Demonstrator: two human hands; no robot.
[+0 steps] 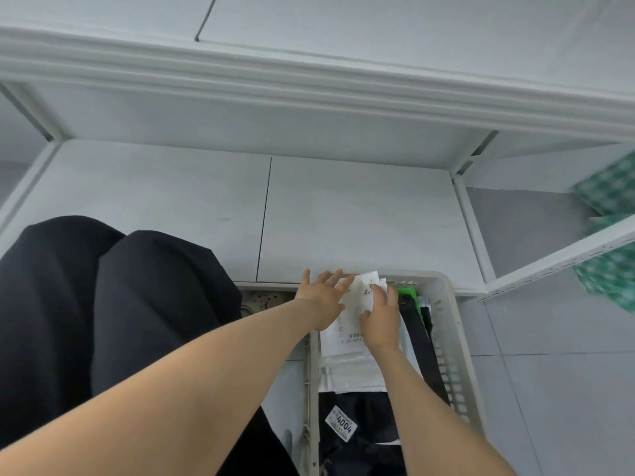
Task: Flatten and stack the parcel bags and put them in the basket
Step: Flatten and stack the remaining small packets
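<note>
Pressing down with flat fingers, left hand [323, 298] and right hand [381, 319] rest on parcel bags [345, 365] underneath; these look light, floppy, slippery, so pinch edges.

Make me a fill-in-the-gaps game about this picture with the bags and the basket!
1. The left hand and the right hand both rest on a ____ parcel bag.
2. The label on the black bag shows the number ____.
3. The bright thing at the far end of the basket is ____ in colour.

Missing words: white; 4004; green.
</note>
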